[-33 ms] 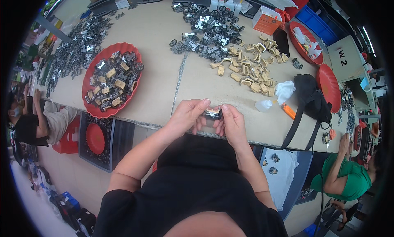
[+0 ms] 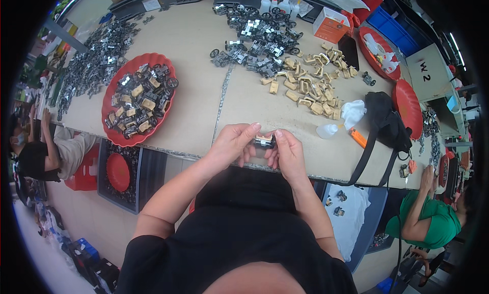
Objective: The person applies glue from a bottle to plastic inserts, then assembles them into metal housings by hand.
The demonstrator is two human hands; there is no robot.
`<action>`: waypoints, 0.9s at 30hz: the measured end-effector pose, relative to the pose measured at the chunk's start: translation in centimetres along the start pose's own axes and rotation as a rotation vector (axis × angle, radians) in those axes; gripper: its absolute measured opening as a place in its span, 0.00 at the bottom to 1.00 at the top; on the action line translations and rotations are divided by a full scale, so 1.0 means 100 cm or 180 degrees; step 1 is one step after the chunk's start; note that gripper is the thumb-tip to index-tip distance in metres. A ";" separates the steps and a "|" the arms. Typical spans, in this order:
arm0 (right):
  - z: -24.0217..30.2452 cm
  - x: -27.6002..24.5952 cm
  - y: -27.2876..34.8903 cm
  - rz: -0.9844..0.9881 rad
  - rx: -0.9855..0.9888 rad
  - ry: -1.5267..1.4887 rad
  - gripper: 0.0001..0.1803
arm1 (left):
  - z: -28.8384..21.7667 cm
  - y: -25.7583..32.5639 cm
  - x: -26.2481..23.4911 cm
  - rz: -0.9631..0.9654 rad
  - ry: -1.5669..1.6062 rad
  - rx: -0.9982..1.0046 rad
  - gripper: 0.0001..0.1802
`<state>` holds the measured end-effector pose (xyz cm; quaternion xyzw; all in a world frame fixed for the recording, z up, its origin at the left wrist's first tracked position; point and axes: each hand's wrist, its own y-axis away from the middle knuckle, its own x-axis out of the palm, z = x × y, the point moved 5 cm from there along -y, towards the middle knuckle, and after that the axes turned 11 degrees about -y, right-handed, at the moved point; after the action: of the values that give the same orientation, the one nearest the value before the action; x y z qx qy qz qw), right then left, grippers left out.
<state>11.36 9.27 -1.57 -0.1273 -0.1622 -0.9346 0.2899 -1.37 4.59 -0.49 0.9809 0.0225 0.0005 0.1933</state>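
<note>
Near the front edge of the table, a small black and tan toy vehicle part (image 2: 264, 142) is held between my two hands. My left hand (image 2: 234, 143) is closed on its left side, with the thumb along the top. On the opposite side my right hand (image 2: 291, 152) pinches it, and its fingers curl underneath. The fingertips hide part of the piece. Loose tan plastic parts (image 2: 306, 85) lie in a pile beyond my hands. Behind them is a heap of black and silver wheeled toy chassis (image 2: 265, 34).
A red scalloped tray (image 2: 109, 98) of black and tan assemblies stands at left, beside more dark parts (image 2: 97, 59). To the right are a small glue bottle (image 2: 326, 131), white cloth (image 2: 353, 112), orange tool (image 2: 358, 137) and black bag (image 2: 384, 118). Co-workers (image 2: 428, 220) sit at both sides.
</note>
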 end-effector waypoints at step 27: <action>0.229 -0.290 -0.127 -0.1998 -0.0852 0.4151 0.22 | -0.057 0.083 -0.175 -0.3761 -0.2157 0.1738 0.17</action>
<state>30.40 42.31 6.82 0.4725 0.1299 -0.8712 0.0283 -18.51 -1.68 8.01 0.7647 0.4860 -0.4127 -0.0936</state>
